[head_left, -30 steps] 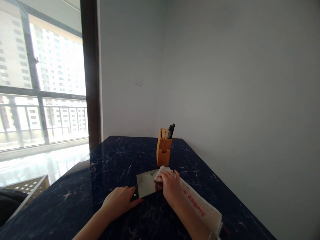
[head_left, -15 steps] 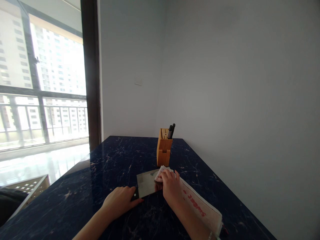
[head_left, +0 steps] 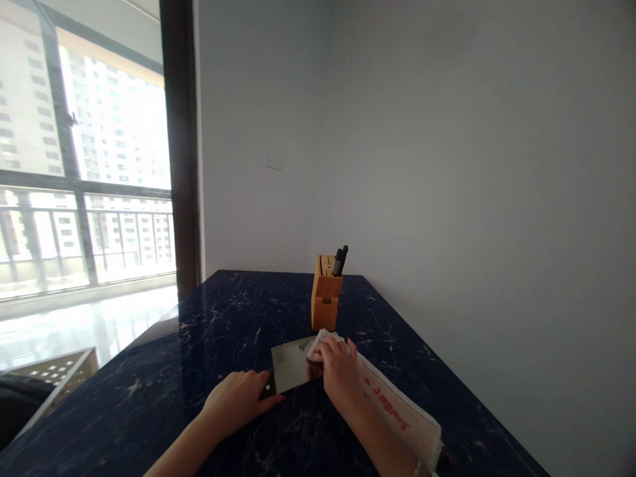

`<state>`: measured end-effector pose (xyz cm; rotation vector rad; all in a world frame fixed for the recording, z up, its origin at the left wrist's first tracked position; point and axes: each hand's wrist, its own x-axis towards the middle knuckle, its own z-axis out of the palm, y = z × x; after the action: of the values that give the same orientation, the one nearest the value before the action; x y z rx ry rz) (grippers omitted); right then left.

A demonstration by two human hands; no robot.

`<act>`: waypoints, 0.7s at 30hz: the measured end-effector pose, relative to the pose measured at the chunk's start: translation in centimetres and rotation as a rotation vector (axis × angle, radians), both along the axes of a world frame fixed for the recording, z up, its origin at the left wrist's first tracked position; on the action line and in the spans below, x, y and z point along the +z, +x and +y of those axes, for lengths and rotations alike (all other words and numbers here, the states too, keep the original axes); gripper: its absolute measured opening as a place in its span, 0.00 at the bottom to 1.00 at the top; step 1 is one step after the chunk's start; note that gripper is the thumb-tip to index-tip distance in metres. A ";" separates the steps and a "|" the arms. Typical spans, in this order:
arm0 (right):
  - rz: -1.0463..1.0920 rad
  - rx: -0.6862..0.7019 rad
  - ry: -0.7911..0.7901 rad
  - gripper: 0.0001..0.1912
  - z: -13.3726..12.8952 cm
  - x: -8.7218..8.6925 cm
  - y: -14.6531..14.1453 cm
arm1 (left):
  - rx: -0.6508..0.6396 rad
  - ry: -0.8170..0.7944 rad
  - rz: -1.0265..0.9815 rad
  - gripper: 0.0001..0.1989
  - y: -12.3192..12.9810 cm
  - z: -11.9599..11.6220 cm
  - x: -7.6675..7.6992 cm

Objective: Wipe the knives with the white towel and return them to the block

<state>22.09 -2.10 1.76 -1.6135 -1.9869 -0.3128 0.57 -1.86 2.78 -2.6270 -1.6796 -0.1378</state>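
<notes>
My left hand (head_left: pixel 240 399) is closed around the black handle of a cleaver (head_left: pixel 292 364), whose wide, shiny blade points to the right. Bunched in my right hand (head_left: pixel 340 370) is part of a pale towel (head_left: pixel 400 401) with red lettering. The bunched part lies on the far right end of the blade and covers its tip. From there the towel trails under my right forearm toward the near right. Behind the blade stands a wooden knife block (head_left: pixel 326 295) with a couple of black-handled tools upright in it.
The dark blue marbled table (head_left: pixel 238 311) runs back to the grey wall (head_left: pixel 447 185). At the lower left, beside the table, is a pale perforated chair (head_left: pixel 64 381) with something dark on it. A bright window (head_left: pixel 114 126) fills the left side.
</notes>
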 end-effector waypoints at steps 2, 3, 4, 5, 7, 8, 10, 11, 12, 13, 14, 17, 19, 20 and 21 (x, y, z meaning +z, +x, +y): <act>-0.003 -0.003 -0.004 0.15 0.0 0.0 0.0 | -0.006 0.009 0.001 0.29 0.0 0.0 -0.1; -0.003 -0.005 -0.005 0.15 0.0 0.0 0.0 | -0.006 0.012 0.001 0.29 0.0 0.0 -0.1; -0.003 -0.005 -0.006 0.15 0.1 -0.1 0.0 | -0.006 0.016 0.002 0.29 0.0 0.0 -0.1; -0.003 -0.004 -0.008 0.15 0.1 -0.1 0.0 | -0.006 0.018 0.002 0.29 0.0 0.0 -0.1; 0.000 -0.001 -0.012 0.14 0.2 -0.2 0.1 | -0.007 0.021 0.005 0.30 0.0 0.0 -0.1; 0.002 -0.001 -0.012 0.14 0.3 -0.2 0.1 | -0.008 0.021 0.005 0.30 0.0 -0.1 -0.1; 0.001 -0.001 -0.011 0.14 0.3 -0.3 0.2 | -0.006 0.017 0.007 0.30 0.1 -0.1 0.0; -0.001 -0.002 -0.011 0.14 0.4 -0.3 0.2 | -0.005 0.015 0.006 0.30 0.1 -0.1 0.0; -0.006 -0.003 -0.012 0.14 0.4 -0.3 0.2 | -0.005 0.014 0.005 0.30 0.1 -0.1 0.1; -0.013 -0.005 -0.014 0.14 0.4 -0.3 0.2 | -0.005 0.013 0.004 0.30 0.1 -0.1 0.1; -0.020 -0.010 -0.014 0.14 0.4 -0.3 0.1 | -0.007 0.014 0.003 0.30 0.1 0.0 0.1; -0.040 -0.024 -0.013 0.14 0.4 -0.3 0.1 | -0.009 0.017 0.001 0.30 0.0 0.0 0.0; -0.051 -0.030 -0.017 0.14 0.3 -0.3 0.1 | -0.008 0.020 -0.002 0.30 0.0 0.0 -0.1; -0.055 -0.031 -0.019 0.13 0.3 -0.3 0.1 | -0.008 0.022 -0.004 0.31 0.0 0.1 -0.1; -0.057 -0.031 -0.019 0.13 0.4 -0.3 0.2 | -0.008 0.024 -0.005 0.31 0.0 0.1 -0.2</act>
<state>22.25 -1.74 1.45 -1.6663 -2.0144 -0.3569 0.54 -1.77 2.59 -2.6194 -1.6582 -0.1638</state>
